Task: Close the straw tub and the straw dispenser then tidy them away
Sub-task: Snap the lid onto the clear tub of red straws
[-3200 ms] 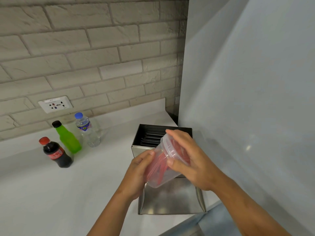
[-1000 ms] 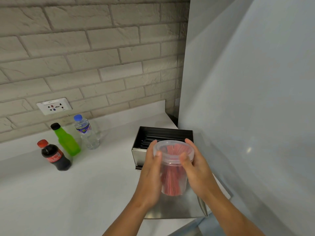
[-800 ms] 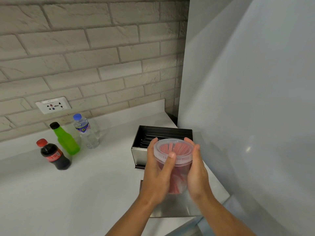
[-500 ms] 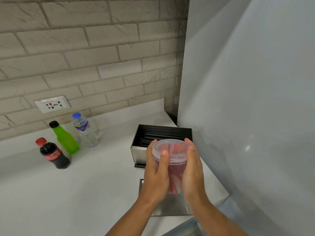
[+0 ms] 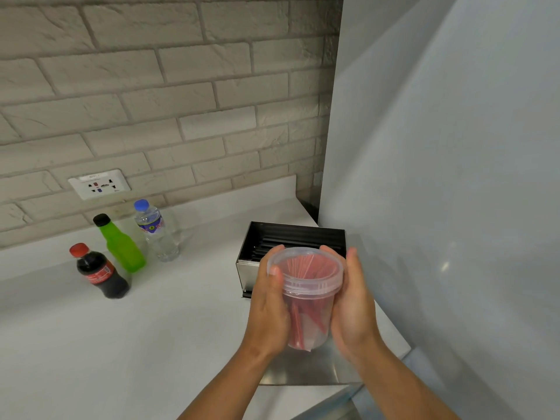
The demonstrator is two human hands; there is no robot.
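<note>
My left hand and my right hand are both clamped on the sides of the clear straw tub, upright, lid on, red straws inside. I hold the tub just in front of the open metal straw dispenser. Three bottles stand well left of the dispenser.

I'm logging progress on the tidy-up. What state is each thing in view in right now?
straw tub: lid on, held upright above the counter
left hand: gripping the tub's side
right hand: gripping the opposite side
straw dispenser: open, lid lying flat in front
cola bottle: capped, upright
green bottle: capped, upright
water bottle: capped, upright
</note>
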